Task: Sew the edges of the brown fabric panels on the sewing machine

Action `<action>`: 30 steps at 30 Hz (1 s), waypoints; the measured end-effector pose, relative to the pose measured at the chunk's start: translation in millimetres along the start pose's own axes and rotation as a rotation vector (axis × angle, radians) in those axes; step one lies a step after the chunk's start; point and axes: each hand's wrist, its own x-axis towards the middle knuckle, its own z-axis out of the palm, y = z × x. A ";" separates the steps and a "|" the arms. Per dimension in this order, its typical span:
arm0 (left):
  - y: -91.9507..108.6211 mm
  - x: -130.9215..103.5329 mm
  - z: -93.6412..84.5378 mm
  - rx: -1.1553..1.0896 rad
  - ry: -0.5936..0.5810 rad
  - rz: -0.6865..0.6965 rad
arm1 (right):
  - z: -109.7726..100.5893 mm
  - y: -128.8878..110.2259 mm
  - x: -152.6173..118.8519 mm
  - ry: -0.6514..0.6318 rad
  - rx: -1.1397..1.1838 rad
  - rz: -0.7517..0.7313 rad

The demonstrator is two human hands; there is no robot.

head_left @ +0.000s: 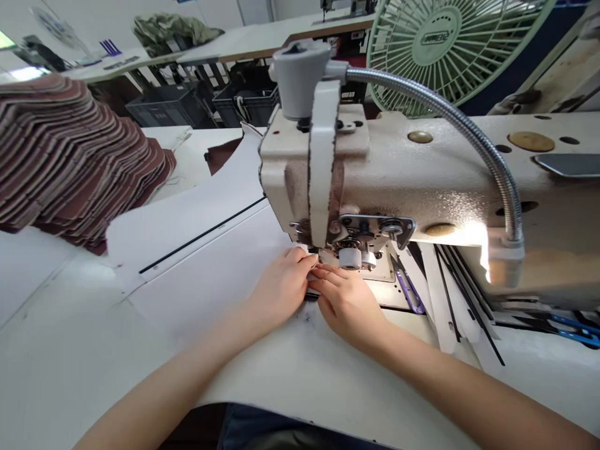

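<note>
Just in front of the needle area of a sewing machine [323, 169], my two hands meet at the fingertips. My left hand [285, 281] is closed, with thumb and finger pinching at the right edge of a white panel [210, 262]. A narrow black strip [201, 236] runs across that panel, which lies flat to the left. Fingers together and bent, my right hand [349, 303] presses in from the other side; what lies under its fingertips is hidden. The presser foot and needle are mostly hidden by the machine's white guide wheel [350, 258] and my fingers.
Purple thread snips [409, 287], white and black strips [445, 300] and blue-handled scissors [567, 325] lie on the right. A tall stack of brown pieces [70, 156] stands left. A lamp [505, 259] on a flexible metal neck and a green fan [440, 44] are nearby.
</note>
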 end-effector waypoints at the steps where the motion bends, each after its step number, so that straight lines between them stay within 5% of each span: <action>1: -1.8 -1.7 2.2 -0.019 0.018 0.025 | -1.4 1.0 -0.6 0.019 0.033 0.004; 12: -12.9 -3.7 22.1 -0.040 0.137 0.125 | -6.0 1.5 1.8 0.074 0.095 0.019; 30: -11.5 -2.9 5.7 -0.014 0.021 0.118 | -10.3 -1.9 7.5 0.052 0.111 -0.062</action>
